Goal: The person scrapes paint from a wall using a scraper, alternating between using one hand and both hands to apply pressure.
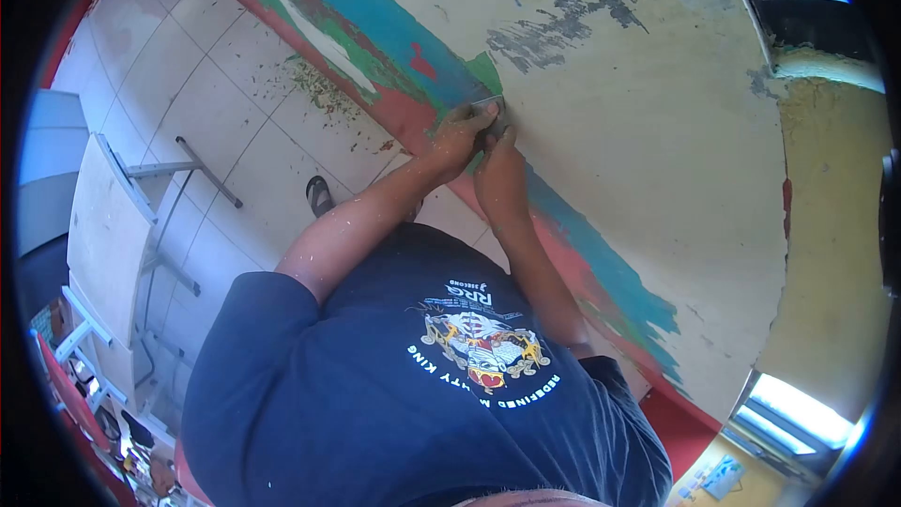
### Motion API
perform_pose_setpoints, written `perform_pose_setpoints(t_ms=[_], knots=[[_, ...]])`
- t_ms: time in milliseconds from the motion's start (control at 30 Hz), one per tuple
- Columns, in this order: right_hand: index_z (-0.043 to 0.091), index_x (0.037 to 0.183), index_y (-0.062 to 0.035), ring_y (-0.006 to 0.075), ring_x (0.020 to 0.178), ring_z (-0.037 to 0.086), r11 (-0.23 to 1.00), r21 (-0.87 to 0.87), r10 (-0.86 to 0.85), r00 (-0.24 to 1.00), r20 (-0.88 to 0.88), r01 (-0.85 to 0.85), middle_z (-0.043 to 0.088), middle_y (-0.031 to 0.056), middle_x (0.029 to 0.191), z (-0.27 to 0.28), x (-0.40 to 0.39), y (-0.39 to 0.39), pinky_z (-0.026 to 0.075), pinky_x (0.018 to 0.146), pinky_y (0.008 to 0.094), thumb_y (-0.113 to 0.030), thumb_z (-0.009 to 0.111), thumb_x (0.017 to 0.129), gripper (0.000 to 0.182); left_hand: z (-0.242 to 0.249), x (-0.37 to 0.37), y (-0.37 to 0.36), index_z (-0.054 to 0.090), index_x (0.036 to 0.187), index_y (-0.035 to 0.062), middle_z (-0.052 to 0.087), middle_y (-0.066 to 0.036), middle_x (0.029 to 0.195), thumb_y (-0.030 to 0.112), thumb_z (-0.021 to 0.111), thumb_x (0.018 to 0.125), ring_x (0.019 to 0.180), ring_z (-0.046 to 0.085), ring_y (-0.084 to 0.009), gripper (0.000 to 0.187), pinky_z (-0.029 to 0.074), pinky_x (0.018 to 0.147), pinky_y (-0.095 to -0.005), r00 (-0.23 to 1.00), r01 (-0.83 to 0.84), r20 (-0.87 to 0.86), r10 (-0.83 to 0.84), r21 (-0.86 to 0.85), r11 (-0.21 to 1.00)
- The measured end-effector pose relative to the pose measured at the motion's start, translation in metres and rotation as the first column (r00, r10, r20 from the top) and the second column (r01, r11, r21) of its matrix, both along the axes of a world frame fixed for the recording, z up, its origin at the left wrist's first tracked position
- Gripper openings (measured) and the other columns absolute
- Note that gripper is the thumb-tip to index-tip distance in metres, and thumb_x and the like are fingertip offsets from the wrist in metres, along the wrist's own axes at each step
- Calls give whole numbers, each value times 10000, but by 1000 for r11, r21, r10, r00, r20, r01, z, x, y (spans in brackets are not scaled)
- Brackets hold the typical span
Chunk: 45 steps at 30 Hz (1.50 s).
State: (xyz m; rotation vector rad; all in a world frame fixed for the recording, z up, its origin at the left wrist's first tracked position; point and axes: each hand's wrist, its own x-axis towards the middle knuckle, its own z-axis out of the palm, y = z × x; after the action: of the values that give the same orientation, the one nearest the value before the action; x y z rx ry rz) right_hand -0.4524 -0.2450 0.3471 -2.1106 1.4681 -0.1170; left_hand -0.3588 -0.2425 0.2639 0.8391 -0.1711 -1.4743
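Note:
Both hands meet at the painted wall, near the upper middle of the view. My left hand (457, 138) is closed on a thin, flat scraper-like tool (489, 100), whose pale edge lies against the wall by a green paint patch (484, 71). Just to its right, my right hand (501, 158) has its fingers pressed together at the lower part of the same tool. The fingers hide most of the tool. Around the hands, the wall (638, 131) shows bare beige, with a ragged blue-green band (582, 218) and a red band (554, 244) running diagonally.
Paint flakes (324, 92) lie scattered on the tiled floor (221, 84). A chair (108, 244) with metal legs stands at the left, with red and pale-blue furniture below it. A sandalled foot (320, 195) is beside my left forearm. Window openings (793, 413) are at the right.

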Motion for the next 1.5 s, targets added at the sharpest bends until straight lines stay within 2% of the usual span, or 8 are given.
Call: perform_pose_setpoints(t_ms=[200,300,500,567,667,767,900,1500], knots=[[426,1216,83,519,894,634,997,-30,72,997,2,-72,654,346,913,-1,-14,-7,487,734,576,-131,475,995,312,-3,-11,0,510,1190,-18,575,-68,1006,308,574,1019,878,563,-146,373,495,782,-315,989,-76,-130,70,-45,996],[425,1203,62,508,876,642,997,-62,56,998,39,-53,664,331,894,-7,-18,-7,495,734,576,-129,490,985,297,-4,-7,-2,493,1221,-36,583,-92,1058,304,565,1023,935,579,-170,400,497,843,-334,990,31,136,-38,54,998],[398,1317,99,530,911,622,989,-33,143,990,-2,-143,650,352,929,-2,-3,-11,480,762,578,-164,446,1010,407,-16,-2,0,434,1292,-85,571,-161,1173,306,569,1019,1062,586,-247,496,487,937,-388,971,-125,-222,93,-136,983],[398,1318,98,530,908,623,980,-110,171,985,32,-166,651,351,927,-8,-4,-12,480,757,578,-169,447,1010,411,-8,4,-1,480,1260,-60,583,-130,1133,312,567,1021,1017,585,-211,451,494,899,-368,1000,-22,-8,22,-33,999],[420,1311,95,525,922,623,996,-69,-45,996,78,51,651,353,939,-7,-15,6,479,765,574,-172,456,1005,408,22,-5,3,527,1215,-36,587,-111,1087,322,574,1018,976,578,-181,411,495,863,-347,991,74,102,-81,71,995],[426,1234,82,499,859,649,991,-136,-18,1000,-11,16,660,330,869,-5,-5,-7,489,707,574,-111,493,966,337,15,-9,-1,560,1163,-28,585,-91,1024,335,585,1013,910,563,-157,393,491,816,-325,977,-49,-209,45,-17,999],[440,1243,92,512,881,636,995,-94,31,998,-59,-36,653,346,894,3,1,-3,481,725,570,-128,478,985,341,1,-7,0,562,1151,-29,582,-75,990,349,582,1013,881,558,-149,403,491,805,-322,962,-71,-268,44,-92,993],[434,1118,78,531,891,618,990,-130,-40,996,81,50,635,365,890,-24,3,0,449,708,581,-88,470,985,216,-1,-6,3,592,997,-18,586,-46,844,454,602,981,782,544,-115,473,463,716,-275,988,5,155,-12,46,999]])
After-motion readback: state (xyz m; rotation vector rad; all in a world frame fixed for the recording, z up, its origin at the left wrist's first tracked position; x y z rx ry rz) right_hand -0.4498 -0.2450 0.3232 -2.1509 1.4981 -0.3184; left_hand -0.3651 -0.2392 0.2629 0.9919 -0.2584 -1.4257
